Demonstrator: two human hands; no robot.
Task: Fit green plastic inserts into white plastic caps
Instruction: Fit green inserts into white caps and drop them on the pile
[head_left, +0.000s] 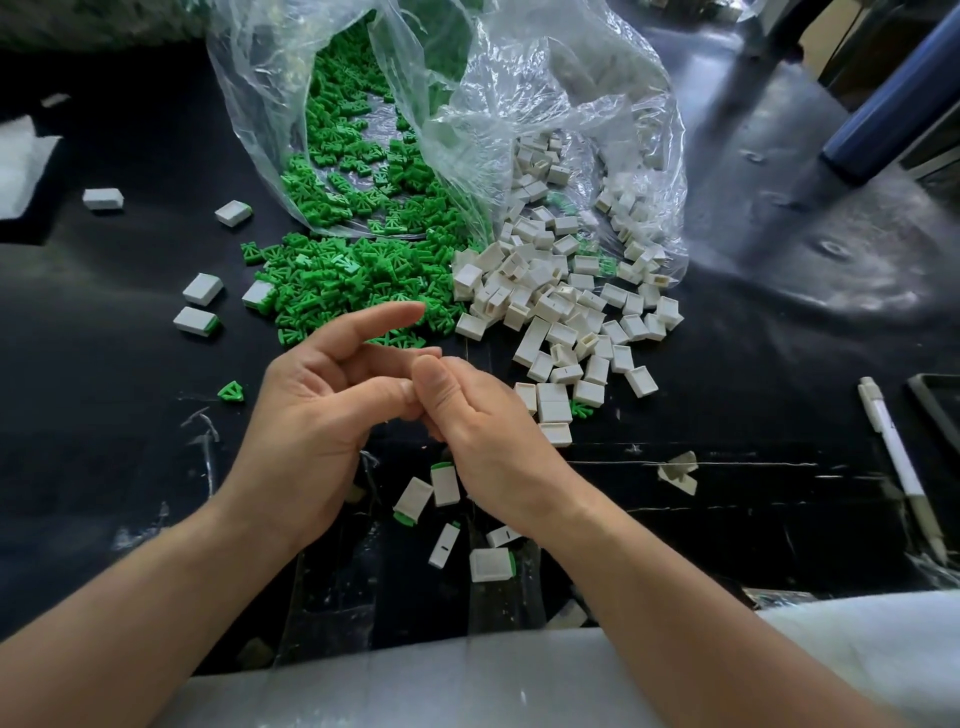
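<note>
Only a small part seems done: a few finished caps (445, 483) with a green edge lie at lower centre, some more at middle left. The green inserts (353, 280) and white caps (545, 312) still make big heaps at the centre — each heap spills from its own clear bag, the insert bag (244, 88) at upper left and the cap bag (597, 78) beside it. The left hand (311, 415) and right hand (488, 436) meet with curled fingers — whether they hold a piece, I cannot tell.
</note>
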